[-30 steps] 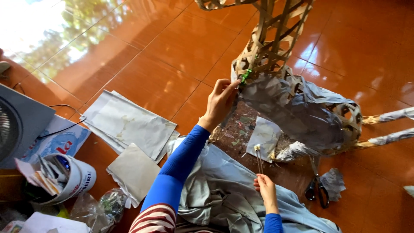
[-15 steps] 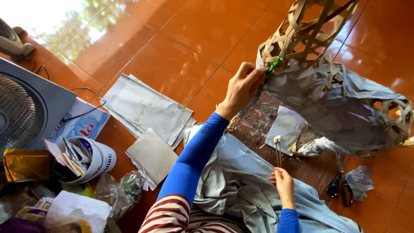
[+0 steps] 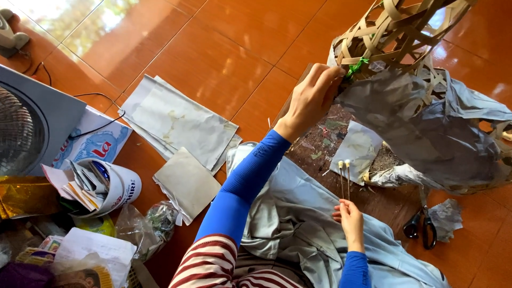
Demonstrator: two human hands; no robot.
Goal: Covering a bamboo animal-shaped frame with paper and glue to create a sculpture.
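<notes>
Scissors (image 3: pixel 420 226) beside right hand (image 3: pixel 350 215) pinching two sticks (image 3: pixel 344 178); left hand (image 3: pixel 312 98) gripping grey paper (image 3: pixel 421 125) on woven basket (image 3: pixel 394 37)

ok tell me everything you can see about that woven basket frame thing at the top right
The open-weave basket frame of flat tan strips stands at the top right on the orange tiled floor, its top cut off by the picture edge. Wide gaps show between the strips. A green tie sits on its lower edge, crumpled grey paper wraps its base, and the left hand pinches there.
</notes>
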